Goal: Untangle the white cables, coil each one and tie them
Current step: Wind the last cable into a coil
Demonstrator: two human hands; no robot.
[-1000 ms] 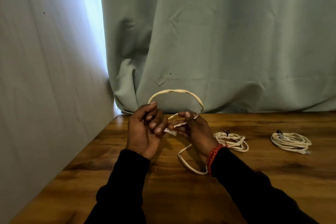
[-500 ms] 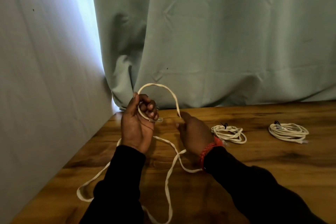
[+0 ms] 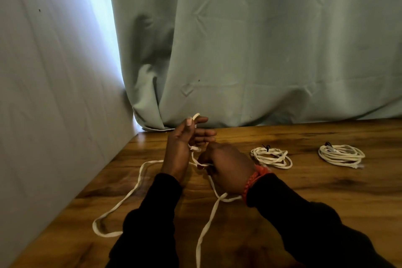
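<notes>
White flat cable [image 3: 139,193], the one being worked, lies mostly loose on the wooden worktop [image 3: 304,202]: a long loop trails toward the near left, and another strand runs down toward the bottom edge of the view. Its upper part rises to the two hands near the middle of the worktop.

Left hand [image 3: 185,143] is raised with the palm turned inward, its fingers partly extended; the cable passes across the palm, and a short bit shows at the thumb tip, seemingly pinched against the forefinger. Right hand [image 3: 226,165] sits just beside and below it, knuckles up, fingers curled down over the cable, apparently gripping it, though the fingertips are hidden. A red bracelet [image 3: 253,180] circles that wrist.

Further right, two coiled cables rest apart from each other: the nearer coil [image 3: 270,157] and the far coil [image 3: 341,155], each with a dark tie at its top.

Judging by this, two cables are finished, and the third looks untangled but barely wound. Coiling nearly its whole length and tying it remain.
</notes>
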